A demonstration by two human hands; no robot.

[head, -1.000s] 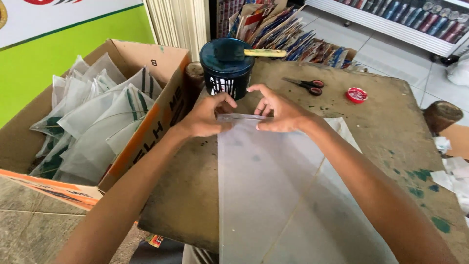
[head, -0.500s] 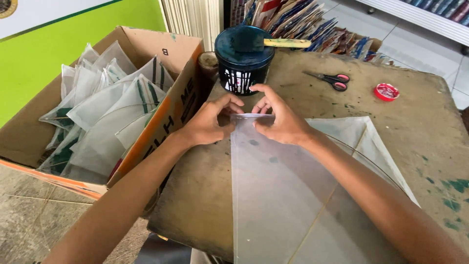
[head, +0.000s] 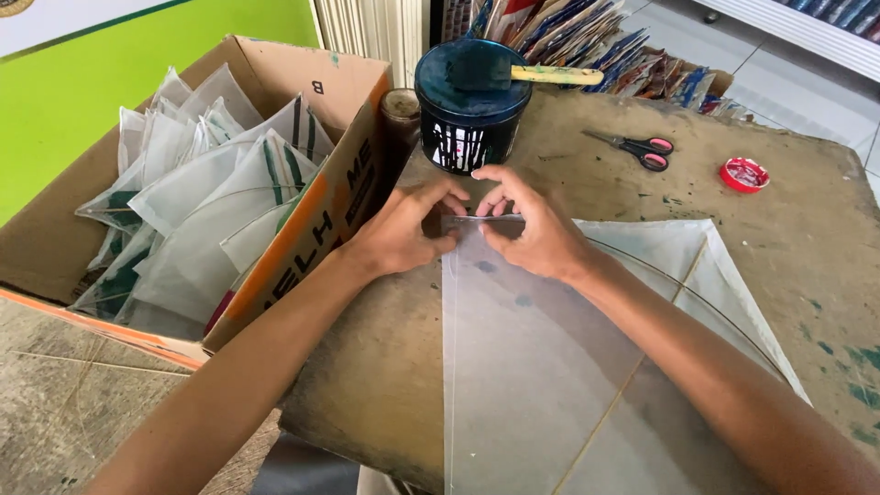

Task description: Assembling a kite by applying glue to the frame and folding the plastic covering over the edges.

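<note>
**Clear sheet pinched at its top edge**

Head view: the top edge of a translucent plastic sheet (head: 541, 367) is pinched by the left hand (head: 403, 229) and right hand (head: 527, 229). The sheet is spread flat on the worn tabletop (head: 807, 229), over thin sticks. A dark tub (head: 472, 105) is seen just behind; a cardboard box (head: 312, 211) stands left.

Position: head-worn, above the near edge of the worktable (head: 807, 229).
Facing: down and forward, toward the far edge.
Nearness: close; forearms fill the foreground.
Shared views: single view only.
</note>
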